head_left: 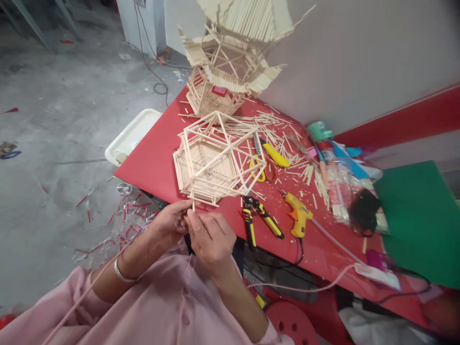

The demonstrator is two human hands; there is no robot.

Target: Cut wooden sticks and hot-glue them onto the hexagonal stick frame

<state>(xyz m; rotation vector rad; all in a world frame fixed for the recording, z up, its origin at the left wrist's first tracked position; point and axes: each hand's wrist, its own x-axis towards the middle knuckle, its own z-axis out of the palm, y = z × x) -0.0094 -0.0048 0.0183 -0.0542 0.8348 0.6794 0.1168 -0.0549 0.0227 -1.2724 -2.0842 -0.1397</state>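
Observation:
My left hand (pixel 169 223) and my right hand (pixel 211 238) meet at the near edge of the red table (pixel 154 158). Both pinch a short thin wooden stick (pixel 193 206) that stands upright between the fingertips. Just beyond the hands lies a hexagonal frame of wooden sticks (pixel 215 158). A taller stick-built tower model (pixel 230 52) stands behind it at the far end of the table.
Yellow-handled pliers (pixel 256 216), a yellow glue gun (pixel 298 215), yellow scissors (pixel 264 165) and several loose sticks (pixel 305 167) lie to the right. A green sheet (pixel 420 220) covers the right end. A white tray (pixel 131 136) sits left of the table.

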